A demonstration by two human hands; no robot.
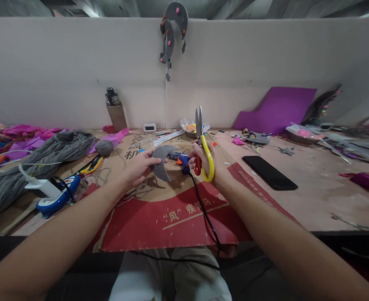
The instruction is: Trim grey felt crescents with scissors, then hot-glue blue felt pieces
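My left hand (141,164) pinches a grey felt crescent (163,164) by its left side, above the cardboard. In my right hand (200,156) is a pair of scissors (199,125), blades pointing up and slightly parted. One scissor handle is yellow, the other red. Right beside that hand a blue glue gun (184,162) with an orange part lies on the cardboard, its black cord running toward me. I cannot tell whether the right fingers also touch it. Thin grey yarn lies loose below my left hand.
A red-and-tan printed cardboard sheet (184,221) covers the table's middle. On the left are a grey yarn hank (55,152), a yarn ball (104,147) and a blue power strip (59,196). A black phone (268,172) lies right. A decorated felt moon (175,16) hangs on the wall.
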